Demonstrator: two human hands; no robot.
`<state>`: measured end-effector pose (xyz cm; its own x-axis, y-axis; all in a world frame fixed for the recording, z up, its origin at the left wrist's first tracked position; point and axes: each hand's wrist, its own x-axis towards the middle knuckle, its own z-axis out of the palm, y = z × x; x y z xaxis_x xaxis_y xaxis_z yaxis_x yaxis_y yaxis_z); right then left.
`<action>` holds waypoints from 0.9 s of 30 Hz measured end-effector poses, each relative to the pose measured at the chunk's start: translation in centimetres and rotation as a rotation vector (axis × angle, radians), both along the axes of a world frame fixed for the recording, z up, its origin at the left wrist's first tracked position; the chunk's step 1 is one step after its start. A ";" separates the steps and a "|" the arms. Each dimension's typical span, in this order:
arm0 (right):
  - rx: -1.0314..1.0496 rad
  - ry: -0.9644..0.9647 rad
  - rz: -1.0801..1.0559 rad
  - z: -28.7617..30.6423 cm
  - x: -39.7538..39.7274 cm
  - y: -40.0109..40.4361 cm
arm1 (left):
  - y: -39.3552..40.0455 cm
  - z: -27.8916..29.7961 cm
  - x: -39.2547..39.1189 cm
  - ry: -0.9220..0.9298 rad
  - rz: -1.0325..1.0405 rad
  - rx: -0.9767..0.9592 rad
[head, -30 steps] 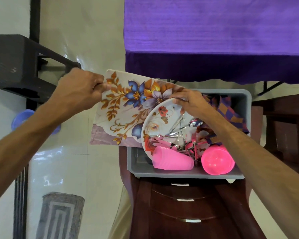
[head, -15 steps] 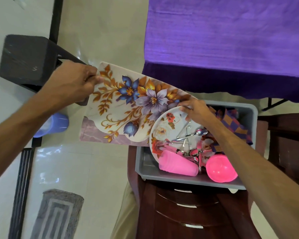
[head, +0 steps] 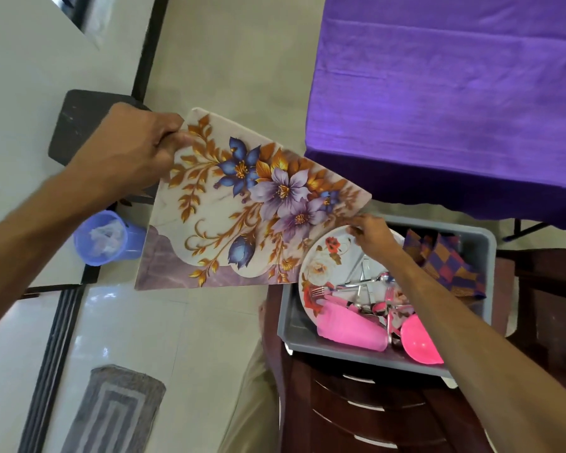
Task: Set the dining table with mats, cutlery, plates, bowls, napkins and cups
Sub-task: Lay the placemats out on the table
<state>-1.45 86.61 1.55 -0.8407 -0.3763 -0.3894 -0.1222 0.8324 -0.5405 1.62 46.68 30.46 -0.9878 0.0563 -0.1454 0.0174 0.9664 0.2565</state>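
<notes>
Grey tub [head: 481, 256] holding plate [head: 327, 259], cutlery [head: 363, 282], pink cups [head: 350, 331], napkins [head: 445, 263]

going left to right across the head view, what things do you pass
blue cup → left hand → floral mat → plate → right hand → checked napkins

Glossy pale tile floor [head: 229, 60], grey rug [head: 111, 410], dark stool [head: 79, 125].
</notes>
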 end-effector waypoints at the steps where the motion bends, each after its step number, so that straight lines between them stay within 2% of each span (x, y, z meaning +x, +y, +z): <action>1: 0.030 0.006 0.002 -0.1 0.2 -0.1 | -0.7 0.6 -0.1 0.014 0.010 0.002; 7: 0.175 0.018 0.014 0.6 1.0 -1.4 | -6.1 4.6 -1.4 0.084 0.104 -0.078; 10: 0.222 0.087 0.009 0.6 1.6 -1.9 | -8.1 5.3 -1.1 0.053 0.184 -0.031; 16: 0.388 0.136 0.075 0.2 1.7 -2.5 | -9.1 3.6 0.4 0.185 0.069 0.088; 20: 0.514 0.140 0.167 0.3 0.8 -2.9 | -10.3 1.7 0.9 0.200 0.042 0.176; 27: 0.596 0.199 0.148 0.5 1.4 -3.1 | -11.1 0.6 1.1 0.186 0.052 0.153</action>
<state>-0.02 83.46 2.08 -0.8741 -0.2610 -0.4097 -0.3089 0.9496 0.0542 2.68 35.63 31.02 -0.9989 0.0122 0.0455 0.0292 0.9173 0.3970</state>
